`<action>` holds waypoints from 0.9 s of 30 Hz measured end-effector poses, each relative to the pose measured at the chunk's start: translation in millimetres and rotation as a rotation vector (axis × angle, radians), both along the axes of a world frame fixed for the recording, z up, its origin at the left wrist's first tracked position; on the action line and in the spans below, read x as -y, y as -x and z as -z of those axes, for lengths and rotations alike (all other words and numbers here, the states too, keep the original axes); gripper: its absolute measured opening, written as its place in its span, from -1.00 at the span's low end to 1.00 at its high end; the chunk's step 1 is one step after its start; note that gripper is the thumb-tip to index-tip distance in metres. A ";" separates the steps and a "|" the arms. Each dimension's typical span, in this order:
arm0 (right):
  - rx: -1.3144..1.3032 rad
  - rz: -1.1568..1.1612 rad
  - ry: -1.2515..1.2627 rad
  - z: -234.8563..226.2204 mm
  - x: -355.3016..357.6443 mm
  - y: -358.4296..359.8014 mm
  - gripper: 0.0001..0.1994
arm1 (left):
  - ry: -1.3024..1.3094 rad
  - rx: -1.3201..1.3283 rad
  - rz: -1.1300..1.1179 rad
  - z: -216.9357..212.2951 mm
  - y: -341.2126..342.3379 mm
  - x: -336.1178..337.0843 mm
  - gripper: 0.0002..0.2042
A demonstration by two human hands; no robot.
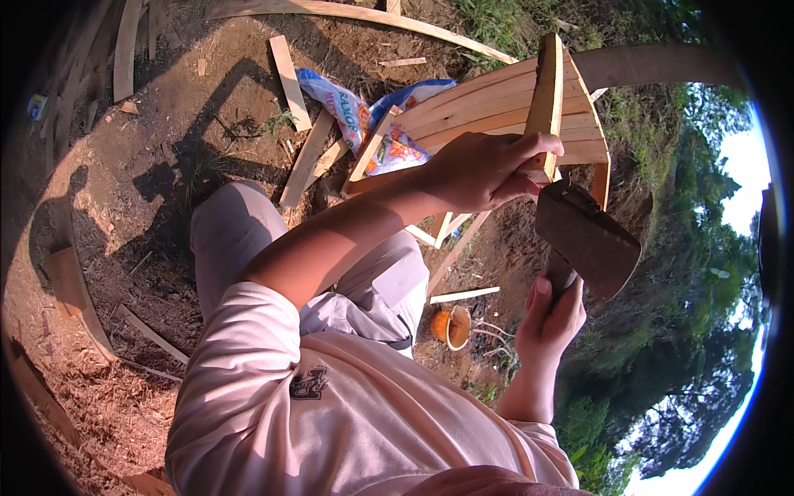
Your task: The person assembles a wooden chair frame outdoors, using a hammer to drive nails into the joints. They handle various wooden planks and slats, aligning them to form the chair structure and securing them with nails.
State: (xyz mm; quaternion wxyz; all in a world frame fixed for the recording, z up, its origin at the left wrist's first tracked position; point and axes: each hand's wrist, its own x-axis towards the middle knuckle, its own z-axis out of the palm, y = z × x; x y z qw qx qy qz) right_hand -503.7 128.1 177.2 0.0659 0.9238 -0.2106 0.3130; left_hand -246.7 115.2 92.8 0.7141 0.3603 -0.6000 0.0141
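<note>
A long, pale wooden piece (547, 91) stands up from my left hand (488, 169), whose fingers and thumb close round its lower end. My right hand (552, 318) grips the short handle of a hatchet (589, 241) with a broad, dark, worn blade. The hatchet head is right by the lower end of the wood; whether they touch I cannot tell. Behind the piece stands a slatted wooden frame (496, 103) of light boards, partly covered by my left hand and forearm.
Printed plastic sacks (343, 107) lie beside the frame. An orange pot-like container (451, 327) sits on the dirt near my knee, close to a thin wooden strip (465, 295). Loose boards (289, 83) and wood shavings (124, 405) are scattered to the left; greenery rises on the right.
</note>
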 end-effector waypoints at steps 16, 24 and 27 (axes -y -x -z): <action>0.746 0.041 -0.613 7.6 70.5 26.2 -0.58 | -0.154 0.216 -0.312 -11.2 -8.8 -13.3 -0.17; 0.855 -0.032 -0.850 18.2 95.9 32.3 -0.51 | -0.242 0.695 -0.435 -43.9 -48.7 -50.7 -0.14; 0.804 -0.073 -0.934 18.3 90.3 43.8 -0.51 | -0.338 0.884 -0.342 -69.9 -66.1 -59.9 -0.01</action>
